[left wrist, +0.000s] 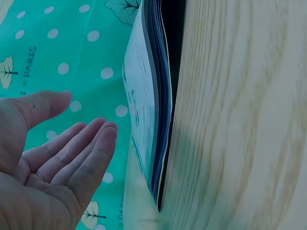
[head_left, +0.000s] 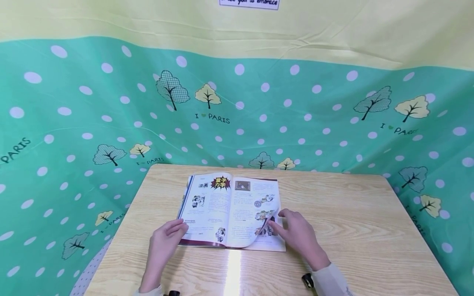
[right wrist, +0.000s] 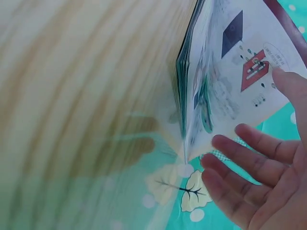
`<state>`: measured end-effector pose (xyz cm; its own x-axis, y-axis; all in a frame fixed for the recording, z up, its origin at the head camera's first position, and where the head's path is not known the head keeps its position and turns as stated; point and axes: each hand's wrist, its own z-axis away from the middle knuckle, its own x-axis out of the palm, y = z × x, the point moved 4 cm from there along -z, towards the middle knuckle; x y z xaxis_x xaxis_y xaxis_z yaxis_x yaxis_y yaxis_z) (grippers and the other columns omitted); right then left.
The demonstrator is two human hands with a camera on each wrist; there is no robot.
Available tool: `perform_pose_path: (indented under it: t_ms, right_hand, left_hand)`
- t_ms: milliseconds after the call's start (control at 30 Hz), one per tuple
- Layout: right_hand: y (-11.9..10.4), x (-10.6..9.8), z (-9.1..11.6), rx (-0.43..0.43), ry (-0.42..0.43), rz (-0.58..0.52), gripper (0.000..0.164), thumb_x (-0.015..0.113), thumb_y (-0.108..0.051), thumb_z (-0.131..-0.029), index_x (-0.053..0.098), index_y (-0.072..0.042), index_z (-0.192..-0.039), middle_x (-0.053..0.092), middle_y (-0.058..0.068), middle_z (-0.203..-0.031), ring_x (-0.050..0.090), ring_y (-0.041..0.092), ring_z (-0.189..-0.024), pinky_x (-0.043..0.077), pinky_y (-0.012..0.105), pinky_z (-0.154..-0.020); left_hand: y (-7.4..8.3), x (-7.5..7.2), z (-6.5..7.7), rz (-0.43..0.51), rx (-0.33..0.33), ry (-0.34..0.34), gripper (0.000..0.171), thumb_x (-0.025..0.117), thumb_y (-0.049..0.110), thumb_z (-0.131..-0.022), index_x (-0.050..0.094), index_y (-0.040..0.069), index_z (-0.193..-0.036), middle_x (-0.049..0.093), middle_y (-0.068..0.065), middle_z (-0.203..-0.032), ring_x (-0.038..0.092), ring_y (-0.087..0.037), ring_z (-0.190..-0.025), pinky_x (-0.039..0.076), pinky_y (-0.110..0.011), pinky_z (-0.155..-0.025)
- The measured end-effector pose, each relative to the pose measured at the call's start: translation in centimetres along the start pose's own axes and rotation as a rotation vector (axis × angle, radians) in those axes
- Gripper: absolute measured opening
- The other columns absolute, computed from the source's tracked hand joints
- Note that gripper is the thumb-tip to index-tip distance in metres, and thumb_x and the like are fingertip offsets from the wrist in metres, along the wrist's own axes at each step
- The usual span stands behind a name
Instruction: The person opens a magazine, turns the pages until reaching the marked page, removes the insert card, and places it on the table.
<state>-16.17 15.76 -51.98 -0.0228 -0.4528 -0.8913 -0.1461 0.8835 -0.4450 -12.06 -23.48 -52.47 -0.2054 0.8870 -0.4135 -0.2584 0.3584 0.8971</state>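
Observation:
An open magazine [head_left: 218, 216] lies on the wooden table, with printed text and cartoon panda figures on its pages. The right page [head_left: 246, 218] lifts and curls along its lower right edge, baring part of a picture page beneath. My right hand [head_left: 298, 234] is at that edge, thumb against the paper, the other fingers loosely spread; in the right wrist view the thumb [right wrist: 288, 84] overlaps a page with colored drawings. My left hand [head_left: 166, 240] is beside the left page's lower edge. The left wrist view shows its palm with relaxed fingers [left wrist: 93, 163] holding nothing.
The light wooden table [head_left: 344, 222] extends to both sides of the magazine, with a bright reflection in front. A green and yellow curtain [head_left: 259, 115] with white dots and printed trees hangs behind and around it. Dark wrist devices [head_left: 307, 280] show near both sleeves.

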Motion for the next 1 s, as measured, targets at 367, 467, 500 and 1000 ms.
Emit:
perform_pose_path:
  t_ms: [367, 467, 500, 1000]
  right_hand:
    - [-2.8, 0.9, -0.1, -0.229, 0.071, -0.051, 0.049, 0.068, -0.048, -0.094, 0.067, -0.013, -0.127, 0.067, 0.006, -0.124, 0.06, 0.025, -0.117, 0.054, 0.045, -0.098]
    - [-3.6, 1.2, -0.1, -0.276, 0.061, -0.045, 0.05, 0.068, -0.046, -0.094, 0.065, -0.012, -0.131, 0.065, 0.006, -0.128, 0.059, 0.023, -0.119, 0.054, 0.042, -0.099]
    - [-3.8, 1.3, -0.1, -0.286, 0.053, -0.044, 0.051, 0.068, -0.046, -0.095, 0.064, -0.013, -0.133, 0.064, 0.006, -0.13, 0.058, 0.023, -0.12, 0.053, 0.042, -0.099]
    - [-5.2, 2.8, 0.0, -0.309, -0.093, 0.005, 0.051, 0.056, -0.034, -0.104, 0.045, -0.022, -0.152, 0.043, 0.011, -0.152, 0.043, 0.029, -0.137, 0.045, 0.047, -0.108]
  left_hand:
    - [2.1, 4.1, 0.0, 0.101, 0.13, -0.091, 0.036, 0.076, 0.021, -0.091, 0.069, 0.001, -0.12, 0.074, -0.012, -0.107, 0.071, -0.027, -0.099, 0.058, -0.033, -0.09]
    - [2.7, 5.2, 0.3, 0.14, 0.175, -0.128, 0.036, 0.077, 0.021, -0.09, 0.07, 0.0, -0.119, 0.074, -0.011, -0.105, 0.072, -0.025, -0.098, 0.059, -0.029, -0.087]
    - [2.9, 5.5, 0.4, 0.156, 0.185, -0.144, 0.037, 0.077, 0.022, -0.09, 0.07, -0.001, -0.118, 0.074, -0.011, -0.105, 0.072, -0.024, -0.097, 0.059, -0.028, -0.086]
    - [3.9, 9.5, 1.7, 0.277, 0.175, -0.372, 0.045, 0.076, 0.023, -0.09, 0.065, -0.007, -0.122, 0.074, -0.014, -0.103, 0.073, -0.025, -0.094, 0.061, -0.027, -0.081]
